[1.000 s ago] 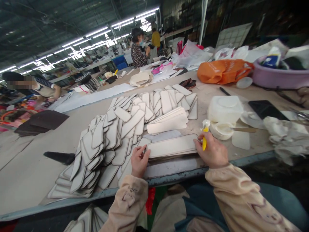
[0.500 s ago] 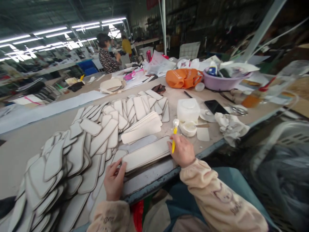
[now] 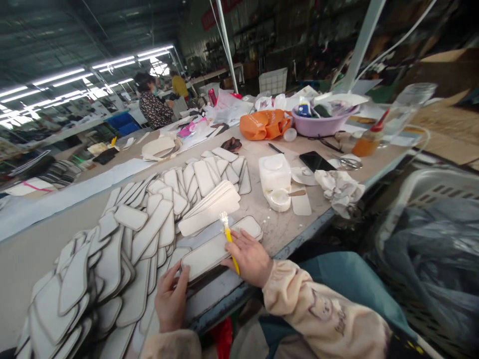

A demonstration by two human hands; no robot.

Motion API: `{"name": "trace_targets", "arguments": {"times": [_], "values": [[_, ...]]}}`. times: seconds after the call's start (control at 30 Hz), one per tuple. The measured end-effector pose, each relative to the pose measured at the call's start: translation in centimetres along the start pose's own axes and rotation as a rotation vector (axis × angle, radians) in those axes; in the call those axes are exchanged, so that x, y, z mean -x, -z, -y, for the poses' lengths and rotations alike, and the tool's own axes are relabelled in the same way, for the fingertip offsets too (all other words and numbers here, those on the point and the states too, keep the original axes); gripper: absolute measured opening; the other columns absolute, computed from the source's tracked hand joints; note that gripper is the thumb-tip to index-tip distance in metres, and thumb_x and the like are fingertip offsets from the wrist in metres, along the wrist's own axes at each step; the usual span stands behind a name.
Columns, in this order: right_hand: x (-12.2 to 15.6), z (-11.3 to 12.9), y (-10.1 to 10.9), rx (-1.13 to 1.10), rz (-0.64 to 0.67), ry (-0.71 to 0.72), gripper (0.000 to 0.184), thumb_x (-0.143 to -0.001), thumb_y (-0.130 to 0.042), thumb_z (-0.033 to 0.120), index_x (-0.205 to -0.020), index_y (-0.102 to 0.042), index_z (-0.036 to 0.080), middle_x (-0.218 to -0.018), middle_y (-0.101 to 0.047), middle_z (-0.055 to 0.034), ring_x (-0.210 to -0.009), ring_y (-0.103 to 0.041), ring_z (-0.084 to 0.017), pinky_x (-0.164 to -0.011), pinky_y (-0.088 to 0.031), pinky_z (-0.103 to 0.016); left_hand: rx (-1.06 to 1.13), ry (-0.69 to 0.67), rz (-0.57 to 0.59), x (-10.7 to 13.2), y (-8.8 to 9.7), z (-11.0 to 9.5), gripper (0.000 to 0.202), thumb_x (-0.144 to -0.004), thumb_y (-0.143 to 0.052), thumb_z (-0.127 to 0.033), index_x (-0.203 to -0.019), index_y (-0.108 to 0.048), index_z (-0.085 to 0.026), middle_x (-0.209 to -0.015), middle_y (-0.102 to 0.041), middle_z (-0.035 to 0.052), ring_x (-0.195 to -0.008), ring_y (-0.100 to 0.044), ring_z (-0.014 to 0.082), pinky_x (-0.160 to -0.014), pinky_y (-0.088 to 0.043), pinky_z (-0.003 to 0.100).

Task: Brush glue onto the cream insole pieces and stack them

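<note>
A long white rounded panel with a dark edge (image 3: 209, 249) lies on the table near its front edge. My left hand (image 3: 171, 298) presses flat on its left end, fingers stretched out. Over the middle of the panel rests my right hand (image 3: 250, 257), fingers on it, with a yellow-handled brush (image 3: 229, 239) held between them, bristles pointing up and away. A stack of plain white strips (image 3: 209, 208) sits just behind the panel.
A large heap of similar white panels (image 3: 123, 239) covers the table to the left. A white tub and small glue dish (image 3: 276, 180), a phone (image 3: 315, 160), a rag (image 3: 339, 185), an orange bag (image 3: 265, 124) and a purple basin (image 3: 320, 124) stand right. A person works at the far end.
The view has swung right. My right hand has slid from the panel's right end to its middle, brush still held. My left hand stays at the left end.
</note>
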State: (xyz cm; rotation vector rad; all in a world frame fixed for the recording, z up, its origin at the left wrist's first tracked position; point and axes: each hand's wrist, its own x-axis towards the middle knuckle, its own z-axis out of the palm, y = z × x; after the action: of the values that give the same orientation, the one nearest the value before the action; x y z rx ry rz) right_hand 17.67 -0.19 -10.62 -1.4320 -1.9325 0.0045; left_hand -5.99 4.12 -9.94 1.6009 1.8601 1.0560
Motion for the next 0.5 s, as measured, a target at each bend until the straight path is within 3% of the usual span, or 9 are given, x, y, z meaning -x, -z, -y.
{"name": "trace_targets", "arguments": {"times": [0.17, 0.33, 0.5], "values": [[0.9, -2.6, 2.7, 0.051, -0.026, -0.092, 0.028, -0.087, -0.056, 0.041, -0.101, -0.057, 0.016, -0.113, -0.065, -0.0165, -0.121, -0.052, -0.027, -0.105, -0.037, -0.048, 0.017, 0.048, 0.021, 0.1, 0.0, -0.1, 0.06, -0.063, -0.067, -0.059, -0.106, -0.069, -0.017, -0.105, -0.063, 0.0067, -0.071, -0.059, 0.0147, -0.071, -0.05, 0.03], [1.5, -4.4, 3.6, 0.067, -0.099, -0.167, 0.02, -0.088, -0.055, 0.034, -0.101, -0.055, 0.018, -0.108, -0.067, -0.0136, -0.117, -0.055, -0.027, -0.101, -0.042, -0.047, 0.008, 0.02, 0.011, 0.0, 0.0, -0.1, 0.053, -0.067, -0.067, -0.055, -0.106, -0.07, -0.019, -0.105, -0.064, 0.0055, -0.073, -0.059, 0.014, -0.071, -0.049, 0.028], [1.0, -5.3, 3.3, 0.041, -0.219, -0.344, 0.023, -0.086, -0.054, 0.03, -0.107, -0.053, 0.02, -0.099, -0.068, -0.0087, -0.088, -0.066, -0.024, -0.073, -0.052, -0.035, 0.048, -0.019, -0.035, 0.4, 0.0, -0.8, 0.046, -0.066, -0.07, -0.049, -0.099, -0.072, -0.018, -0.109, -0.06, 0.0073, -0.066, -0.057, 0.0104, -0.066, -0.051, 0.026]]}}
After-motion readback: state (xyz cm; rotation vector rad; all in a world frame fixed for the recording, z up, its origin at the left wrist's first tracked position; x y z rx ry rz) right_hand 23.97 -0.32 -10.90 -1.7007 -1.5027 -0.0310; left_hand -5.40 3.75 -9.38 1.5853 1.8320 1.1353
